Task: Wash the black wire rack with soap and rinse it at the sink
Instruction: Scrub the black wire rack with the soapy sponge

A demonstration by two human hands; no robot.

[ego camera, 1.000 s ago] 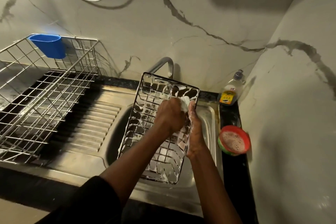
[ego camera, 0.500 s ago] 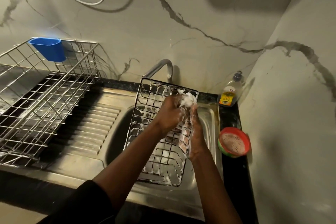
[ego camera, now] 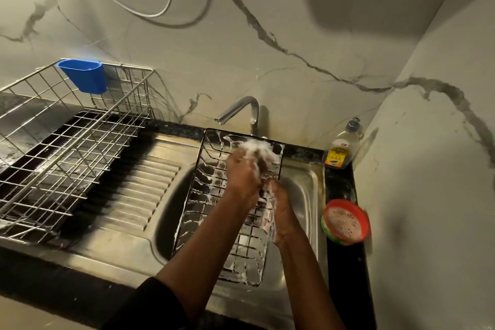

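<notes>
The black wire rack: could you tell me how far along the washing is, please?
Soaping looks mostly done: white suds coat the black wire rack from top to bottom. In hand: the left hand rubs a foamy scrubber on its top edge while the right hand grips its right side over the sink. Left: rinsing, since no water runs from the tap.

The sink [ego camera: 150,177] is dull brushed steel; the black wire rack [ego camera: 206,190] is slick with white foam. A shiny metal wire basket [ego camera: 88,139] carries a smooth blue plastic cup [ego camera: 87,78]. The wall [ego camera: 294,35] is glossy and marble-patterned.
</notes>
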